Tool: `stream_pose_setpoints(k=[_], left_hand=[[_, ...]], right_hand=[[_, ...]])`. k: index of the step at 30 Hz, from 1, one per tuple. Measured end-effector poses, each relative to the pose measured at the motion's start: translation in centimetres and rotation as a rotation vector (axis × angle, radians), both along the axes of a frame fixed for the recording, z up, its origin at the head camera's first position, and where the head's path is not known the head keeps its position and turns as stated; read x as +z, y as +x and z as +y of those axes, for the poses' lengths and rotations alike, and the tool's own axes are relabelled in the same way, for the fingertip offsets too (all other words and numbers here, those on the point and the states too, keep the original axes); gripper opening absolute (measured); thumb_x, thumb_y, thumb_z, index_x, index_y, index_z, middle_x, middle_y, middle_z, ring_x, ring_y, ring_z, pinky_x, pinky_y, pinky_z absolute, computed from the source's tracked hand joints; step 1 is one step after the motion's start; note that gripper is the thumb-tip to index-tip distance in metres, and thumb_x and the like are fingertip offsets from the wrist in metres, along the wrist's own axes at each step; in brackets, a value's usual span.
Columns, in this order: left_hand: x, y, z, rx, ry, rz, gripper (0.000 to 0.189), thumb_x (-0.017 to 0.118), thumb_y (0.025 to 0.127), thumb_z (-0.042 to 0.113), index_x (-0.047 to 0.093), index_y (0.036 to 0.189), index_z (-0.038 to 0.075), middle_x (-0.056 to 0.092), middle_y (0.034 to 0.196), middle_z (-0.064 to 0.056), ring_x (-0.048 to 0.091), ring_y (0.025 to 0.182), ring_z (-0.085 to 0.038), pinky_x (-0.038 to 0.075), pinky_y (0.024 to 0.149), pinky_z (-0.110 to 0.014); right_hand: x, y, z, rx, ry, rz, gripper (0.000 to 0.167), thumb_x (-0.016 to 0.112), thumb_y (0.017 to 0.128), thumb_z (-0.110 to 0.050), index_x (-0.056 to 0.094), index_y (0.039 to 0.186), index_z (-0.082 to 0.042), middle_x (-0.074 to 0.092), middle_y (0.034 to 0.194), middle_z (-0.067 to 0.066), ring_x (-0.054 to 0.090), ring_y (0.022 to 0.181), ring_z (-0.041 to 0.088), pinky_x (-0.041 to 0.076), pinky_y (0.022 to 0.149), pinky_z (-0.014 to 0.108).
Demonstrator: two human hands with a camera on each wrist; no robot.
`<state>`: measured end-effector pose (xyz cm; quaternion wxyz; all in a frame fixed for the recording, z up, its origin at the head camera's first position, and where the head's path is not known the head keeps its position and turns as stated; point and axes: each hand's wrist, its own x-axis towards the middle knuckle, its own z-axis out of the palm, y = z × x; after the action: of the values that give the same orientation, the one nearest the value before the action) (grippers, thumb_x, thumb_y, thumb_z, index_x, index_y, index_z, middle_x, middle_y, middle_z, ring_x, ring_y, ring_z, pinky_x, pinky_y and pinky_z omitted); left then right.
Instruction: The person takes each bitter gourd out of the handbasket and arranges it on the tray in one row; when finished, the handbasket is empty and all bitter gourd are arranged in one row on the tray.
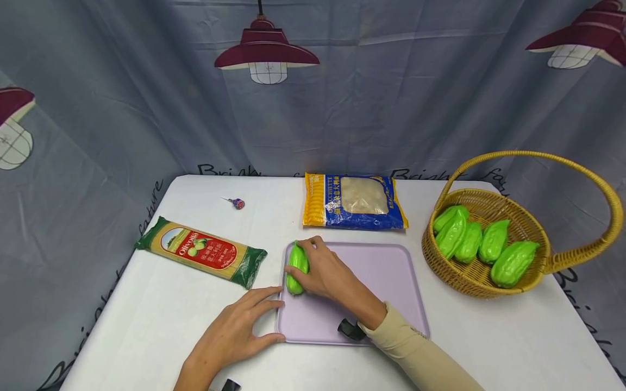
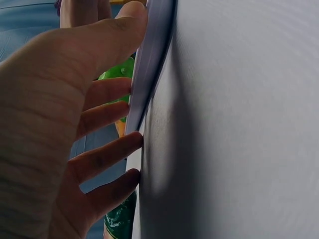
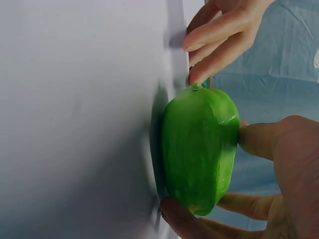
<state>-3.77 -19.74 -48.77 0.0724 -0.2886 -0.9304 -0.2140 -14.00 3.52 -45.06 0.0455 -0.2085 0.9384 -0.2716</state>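
A shiny green, ridged papaya-like fruit (image 1: pixel 296 270) lies lengthwise along the left side of a lilac tray (image 1: pixel 376 266). My right hand (image 1: pixel 320 269) holds this fruit, thumb on the near side and fingers round its far end. In the right wrist view the fruit (image 3: pixel 199 149) shows smooth lengthwise ribs and a small stem nub, low against the tray surface. Spread at the tray's left edge, my left hand (image 1: pixel 235 328) touches the rim with its fingertips and thumb; nothing is held in it. The left wrist view shows those fingers (image 2: pixel 112 152) along the edge.
A wicker basket (image 1: pixel 489 290) with a tall handle stands at right, holding several similar green fruits (image 1: pixel 513 263). A blue and yellow pasta bag (image 1: pixel 364 198) lies behind the tray. Spaghetti in a green-ended pack (image 1: pixel 202 252) lies at left, with a wrapped lollipop (image 1: pixel 237 203) farther back.
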Motion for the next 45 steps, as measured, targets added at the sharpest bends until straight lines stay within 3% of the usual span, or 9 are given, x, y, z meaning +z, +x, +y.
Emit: stream_pose_setpoints(k=[11, 19, 31, 45], left_hand=[[-0.2, 0.0, -0.2, -0.013, 0.028, 0.036, 0.054, 0.09, 0.083, 0.054, 0.078, 0.125, 0.022, 0.064, 0.15, 0.003, 0.063, 0.135, -0.02, 0.059, 0.108, -0.041], [-0.3, 0.2, -0.1, -0.01, 0.036, 0.042, 0.052, 0.092, 0.082, 0.052, 0.078, 0.123, 0.022, 0.065, 0.148, 0.003, 0.064, 0.133, -0.02, 0.059, 0.107, -0.041], [-0.2, 0.3, 0.0, 0.001, 0.019, 0.041, 0.053, 0.094, 0.08, 0.05, 0.079, 0.122, 0.022, 0.065, 0.148, 0.005, 0.064, 0.133, -0.019, 0.06, 0.106, -0.041], [-0.3, 0.2, 0.1, -0.004, 0.026, 0.039, 0.052, 0.095, 0.08, 0.05, 0.079, 0.122, 0.023, 0.066, 0.148, 0.005, 0.065, 0.132, -0.018, 0.061, 0.104, -0.041]], right_hand=[[0.7, 0.1, 1.4, 0.002, -0.001, 0.015, 0.066, 0.074, 0.101, -0.048, 0.058, 0.151, -0.008, 0.057, 0.149, 0.02, 0.071, 0.113, 0.037, 0.064, 0.094, 0.054], [1.2, 0.5, 4.6, -0.059, -0.02, 0.08, 0.06, 0.078, 0.1, -0.04, 0.059, 0.147, -0.007, 0.06, 0.144, 0.017, 0.072, 0.104, 0.026, 0.066, 0.081, 0.044], [2.5, 0.9, 10.2, -0.14, -0.045, 0.157, 0.06, 0.08, 0.099, -0.032, 0.059, 0.149, -0.007, 0.062, 0.142, 0.017, 0.071, 0.114, 0.035, 0.064, 0.086, 0.051], [3.7, 1.5, 16.8, -0.231, -0.057, 0.287, 0.057, 0.082, 0.097, -0.019, 0.06, 0.147, -0.004, 0.065, 0.135, 0.022, 0.071, 0.11, 0.041, 0.064, 0.085, 0.057]])
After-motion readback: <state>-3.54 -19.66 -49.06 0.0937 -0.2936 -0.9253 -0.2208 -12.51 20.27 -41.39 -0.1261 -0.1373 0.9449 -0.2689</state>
